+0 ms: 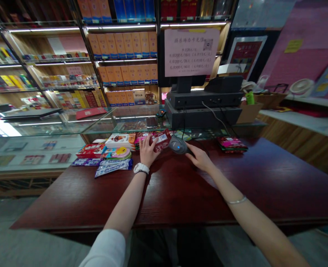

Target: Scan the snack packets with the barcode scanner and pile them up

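My left hand, with a white watch on the wrist, is closed on a red snack packet and holds it tilted just above the dark red wooden counter. My right hand grips a grey handheld barcode scanner, whose head points at the packet from the right, almost touching it. Several more snack packets lie in a pile to the left of my left hand.
A black cash register with a paper notice on its screen back stands behind the scanner. A pink packet stack lies at the right. Glass display cases and shelves of cartons fill the left and back.
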`<state>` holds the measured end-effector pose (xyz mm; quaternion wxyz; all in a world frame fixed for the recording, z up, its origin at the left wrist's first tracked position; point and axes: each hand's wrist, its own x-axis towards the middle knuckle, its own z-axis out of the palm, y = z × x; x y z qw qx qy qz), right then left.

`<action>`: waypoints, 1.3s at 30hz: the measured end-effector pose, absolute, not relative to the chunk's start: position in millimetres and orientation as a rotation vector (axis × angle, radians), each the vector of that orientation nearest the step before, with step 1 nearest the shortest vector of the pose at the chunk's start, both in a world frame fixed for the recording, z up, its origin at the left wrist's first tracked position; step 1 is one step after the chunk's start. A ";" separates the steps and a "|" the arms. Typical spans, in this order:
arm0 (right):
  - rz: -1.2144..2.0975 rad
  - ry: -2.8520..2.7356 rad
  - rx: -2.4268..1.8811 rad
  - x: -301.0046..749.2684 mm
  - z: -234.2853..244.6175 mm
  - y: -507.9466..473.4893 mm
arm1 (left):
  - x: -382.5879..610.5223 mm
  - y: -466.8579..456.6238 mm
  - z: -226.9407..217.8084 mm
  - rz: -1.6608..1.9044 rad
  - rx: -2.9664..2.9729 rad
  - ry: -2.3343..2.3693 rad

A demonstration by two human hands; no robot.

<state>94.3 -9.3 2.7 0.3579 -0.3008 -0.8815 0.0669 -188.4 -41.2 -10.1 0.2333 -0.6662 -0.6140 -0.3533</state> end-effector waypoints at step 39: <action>-0.289 -2.363 -1.229 116.2 -12.3 14.7 | -187.3 -37.5 -14.3 -1.021 -1.851 -1.657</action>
